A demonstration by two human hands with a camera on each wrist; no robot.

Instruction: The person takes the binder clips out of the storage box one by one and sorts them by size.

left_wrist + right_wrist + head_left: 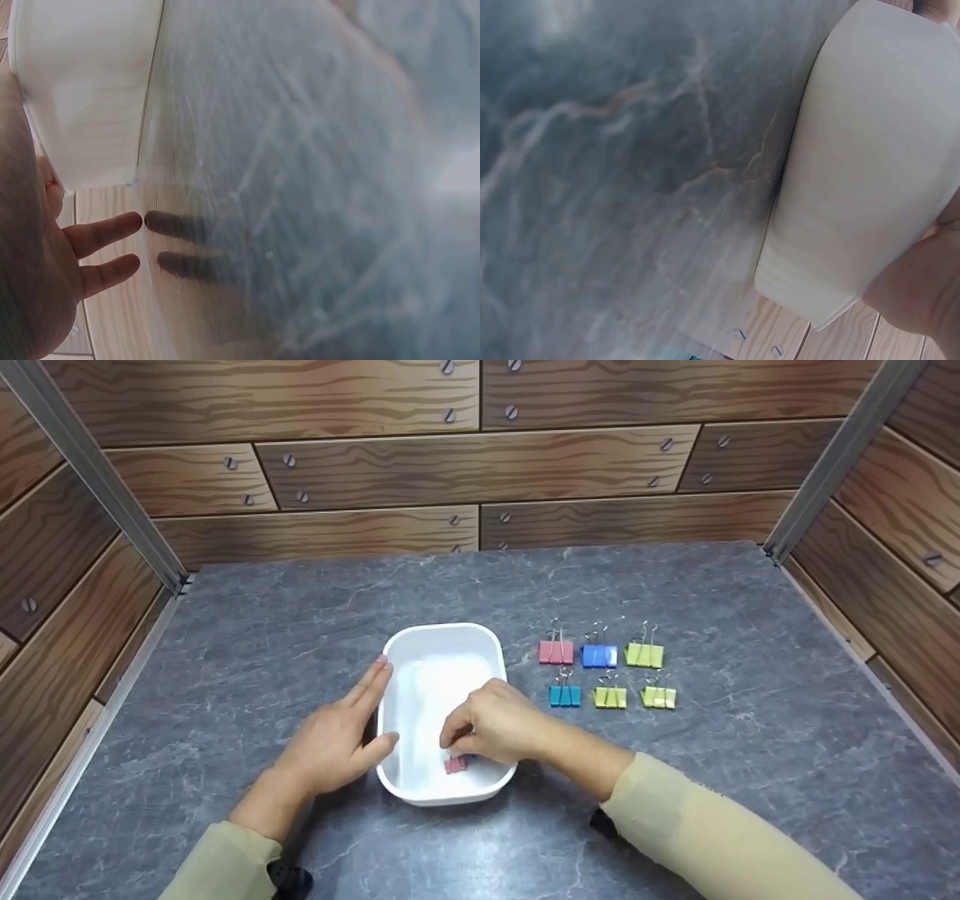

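Note:
A white plastic tub [442, 634] stands on the table in the head view. My right hand [499, 724] reaches over its right rim, and thumb and forefinger pinch a small pink binder clip [455, 765] low inside it. Along the left rim lies my left hand [337, 742], its fingers straight against the side and the thumb over the edge. The left wrist view shows the left hand [52, 255] beside the tub's outer wall [86, 90]. In the right wrist view the tub's wall [870, 157] hides the right fingertips.
Right of the tub, binder clips stand in two rows. The back row has a pink clip [556, 652], a blue clip [599, 655] and a lime clip [644, 655]. In front are a teal clip [565, 696] and two smaller lime clips. Wood-patterned walls [480, 465] enclose the dark marbled table [300, 607].

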